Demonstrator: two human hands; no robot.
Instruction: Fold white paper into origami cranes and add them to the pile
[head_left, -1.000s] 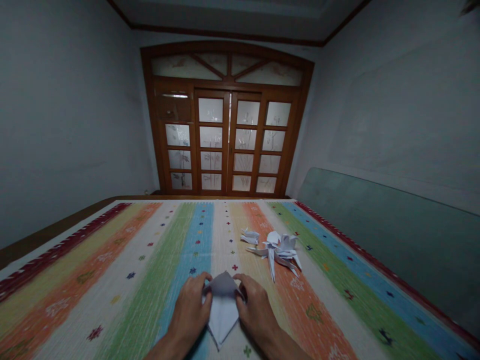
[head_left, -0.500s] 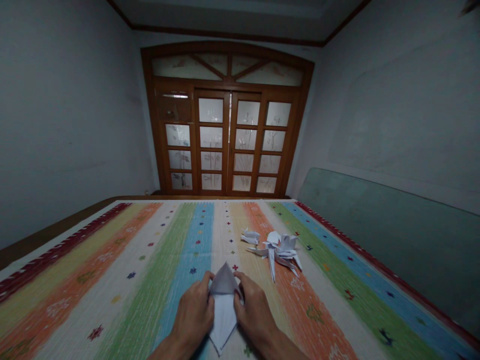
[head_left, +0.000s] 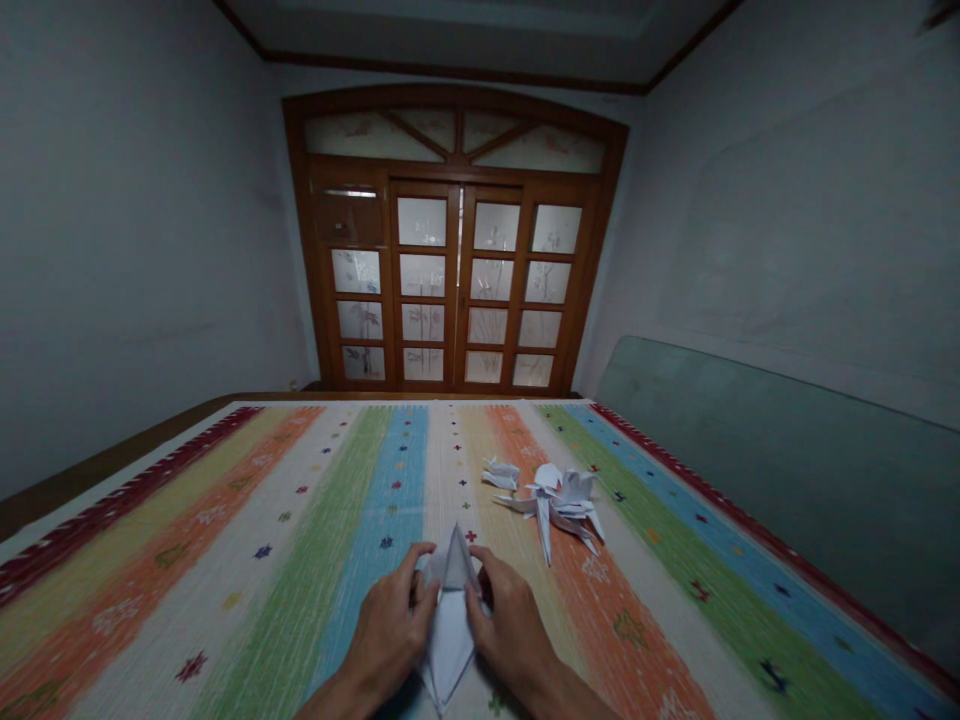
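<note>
A white sheet of folded paper [head_left: 452, 620] lies on the striped mat in front of me, shaped like a narrow kite with a point at each end. My left hand [head_left: 390, 630] presses its left flap inward with fingers closed on the edge. On the other side, my right hand [head_left: 508, 625] pinches the right flap toward the middle. The far tip of the paper stands up between my fingertips.
A pile of several finished white paper cranes [head_left: 555, 498] lies on the mat to the far right of my hands. The colourful striped mat [head_left: 225, 560] covers a wide surface. Wooden glass-panelled doors [head_left: 450, 290] stand at the back, and a green panel [head_left: 787, 480] leans against the right wall.
Both hands have pushed the side flaps inward, so the paper went from a wide kite to a narrow one with its far tip raised.
</note>
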